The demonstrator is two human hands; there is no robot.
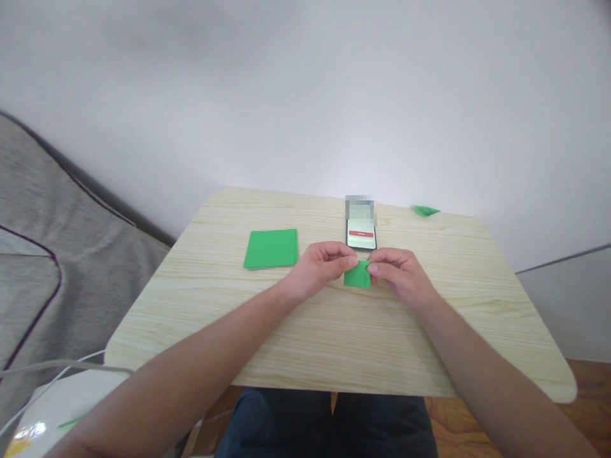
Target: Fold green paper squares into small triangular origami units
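A small folded square of green paper is held between both hands above the middle of the table. My left hand pinches its upper left edge between thumb and fingers. At its upper right corner, my right hand grips it the same way. A crease or fold line runs near the paper's right side. Left of my hands lies a stack of larger green paper sheets. Just beyond my fingers rests a phone, its screen lit with a red button showing.
A folded green paper piece lies at the table's back right, near the white wall. The pale wooden table has rounded corners. Grey upholstered furniture stands at the left, with white cables below it.
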